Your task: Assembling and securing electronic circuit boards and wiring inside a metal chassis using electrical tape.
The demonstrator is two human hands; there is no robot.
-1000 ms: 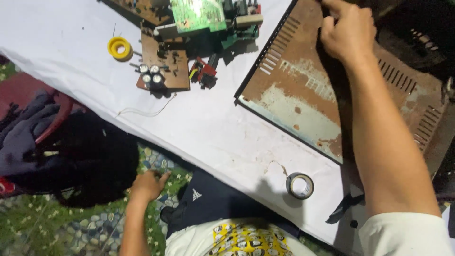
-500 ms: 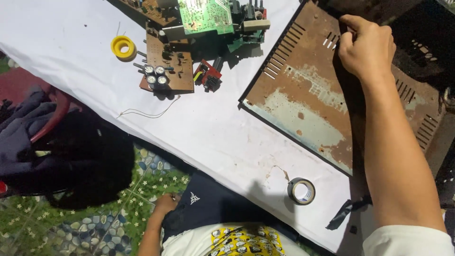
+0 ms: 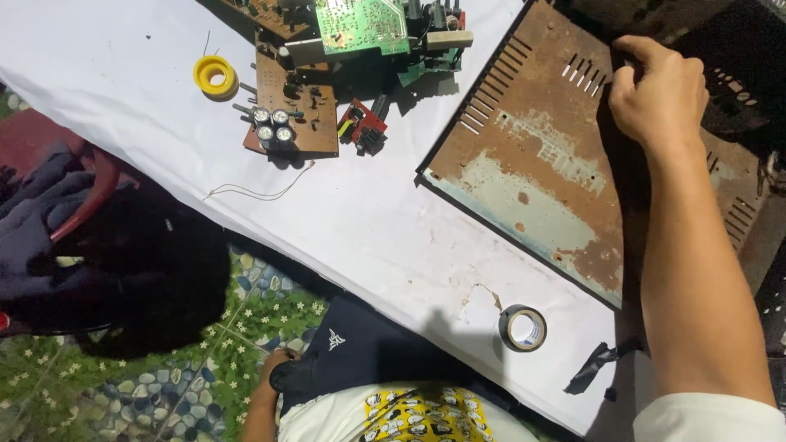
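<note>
My right hand [image 3: 655, 94] is at the upper right, its fingers curled over the far edge of a rusty metal cover [image 3: 532, 180] that lies on the white table [image 3: 123, 98]. The cover has rows of vent slots and patches of pale bare metal. My left hand [image 3: 274, 383] is low by my lap, beside my dark shorts and below the table's edge. Its fingers are mostly hidden, so what it holds does not show.
A brown circuit board [image 3: 303, 115] with capacitors, a green circuit board [image 3: 360, 24] and a small red part [image 3: 360, 127] lie at the top centre. Also here: a yellow roll [image 3: 215, 75], a thin wire [image 3: 262, 192], black tape [image 3: 522, 327], a black chassis [image 3: 737, 74], dark cloth [image 3: 147, 278] at left.
My left hand dropped from the table's near edge down to my lap. My right hand stayed on the rusty cover's far edge while the view shifted and the cover moved slightly.
</note>
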